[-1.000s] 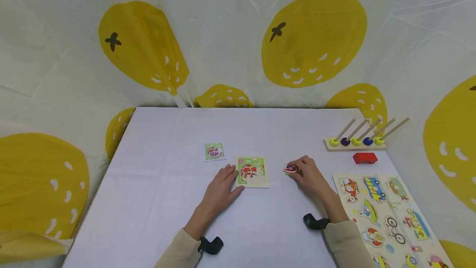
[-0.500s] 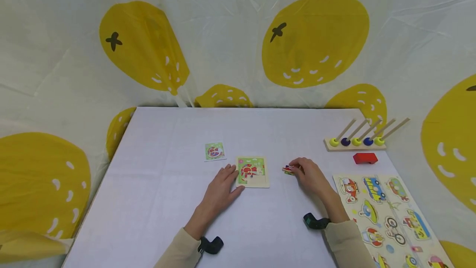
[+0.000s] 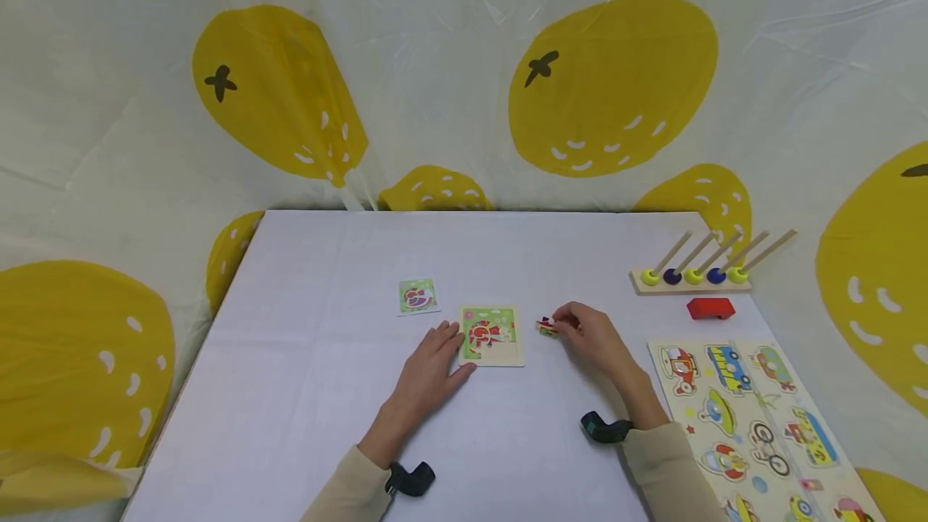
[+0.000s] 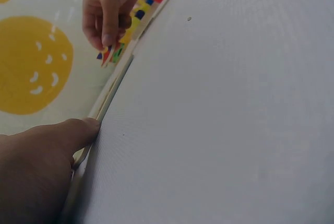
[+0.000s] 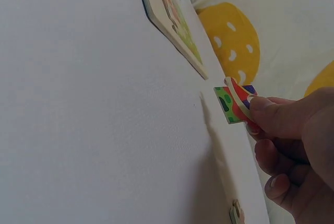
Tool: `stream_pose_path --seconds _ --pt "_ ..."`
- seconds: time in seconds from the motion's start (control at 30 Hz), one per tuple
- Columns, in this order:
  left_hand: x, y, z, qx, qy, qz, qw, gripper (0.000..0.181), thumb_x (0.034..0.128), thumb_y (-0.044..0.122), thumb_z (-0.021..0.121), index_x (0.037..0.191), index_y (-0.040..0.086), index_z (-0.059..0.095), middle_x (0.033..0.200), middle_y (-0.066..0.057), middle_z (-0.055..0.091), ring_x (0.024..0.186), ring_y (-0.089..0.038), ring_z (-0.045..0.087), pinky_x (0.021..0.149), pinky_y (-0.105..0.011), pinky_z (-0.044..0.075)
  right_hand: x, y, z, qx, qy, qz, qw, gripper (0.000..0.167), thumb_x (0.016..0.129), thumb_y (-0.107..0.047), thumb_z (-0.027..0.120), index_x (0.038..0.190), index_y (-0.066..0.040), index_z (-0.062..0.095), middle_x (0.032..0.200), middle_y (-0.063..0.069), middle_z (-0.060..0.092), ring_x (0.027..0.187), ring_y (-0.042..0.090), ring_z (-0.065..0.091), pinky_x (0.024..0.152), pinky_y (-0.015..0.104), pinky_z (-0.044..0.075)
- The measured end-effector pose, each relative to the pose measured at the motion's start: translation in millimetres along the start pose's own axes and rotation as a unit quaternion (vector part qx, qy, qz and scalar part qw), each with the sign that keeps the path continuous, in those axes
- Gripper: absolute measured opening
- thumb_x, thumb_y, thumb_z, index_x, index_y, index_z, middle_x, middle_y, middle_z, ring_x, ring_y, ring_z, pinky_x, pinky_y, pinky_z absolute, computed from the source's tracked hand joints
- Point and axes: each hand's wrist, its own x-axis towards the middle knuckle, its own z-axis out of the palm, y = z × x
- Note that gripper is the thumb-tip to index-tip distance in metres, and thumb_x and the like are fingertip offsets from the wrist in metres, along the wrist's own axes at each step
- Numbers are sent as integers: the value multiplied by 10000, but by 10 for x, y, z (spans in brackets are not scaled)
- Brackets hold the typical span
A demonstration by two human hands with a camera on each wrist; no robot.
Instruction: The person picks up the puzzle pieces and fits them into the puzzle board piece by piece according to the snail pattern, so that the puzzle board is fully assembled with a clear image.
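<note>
A small square jigsaw puzzle board (image 3: pixel 500 353) lies on the white table, its picture partly filled and its lower right part bare wood. My left hand (image 3: pixel 431 369) rests at the board's left edge, fingers extended, with fingertips and thumb touching it. To the right of the board, my right hand (image 3: pixel 593 337) pinches a jigsaw piece (image 3: pixel 547 327) between thumb and fingers. Seen from the right wrist, that jigsaw piece (image 5: pixel 229 104) is green, red and blue and is held above the tabletop. Another small piece (image 5: pixel 236 212) lies on the table below the hand.
A square picture card (image 3: pixel 418 296) lies behind my left hand. Along the right side are a peg stand (image 3: pixel 692 287) with coloured beads, a red block (image 3: pixel 711 308) and a large vehicle puzzle board (image 3: pixel 750 425). A patterned curtain (image 3: pixel 449 103) hangs behind the table.
My right hand has moved left, bringing the jigsaw piece nearer to the small puzzle board, and the piece has turned in the fingers. My left hand has stayed in place.
</note>
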Motion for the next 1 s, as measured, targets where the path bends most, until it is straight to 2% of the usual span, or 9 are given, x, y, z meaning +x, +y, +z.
stream_pose_path --seconds 0.27,0.7,1.0 --pt "2 4 -12 0 44 21 10000 585 925 437 694 1358 54 609 1478 -89 556 1439 -255 457 1225 -407 354 76 -114 93 60 48 -478 9988 136 908 -55 715 1042 -59 687 963 50 716 832 130 599 714 237 538" --pt "0 -10 0 23 23 35 10000 594 927 448 687 1369 61 603 1483 -84 552 1439 -248 457 1226 -399 353 116 -282 284 208 -173 -685 9973 133 919 -67 708 1051 -71 689 962 20 710 808 97 568 703 221 515" --pt "1 -27 15 35 46 71 10000 595 926 453 686 1365 59 607 1480 -80 555 1441 -243 455 1229 -394 349 104 -399 419 261 -399 -923 9946 116 937 -89 688 1053 -88 700 987 11 707 856 99 600 766 273 554"
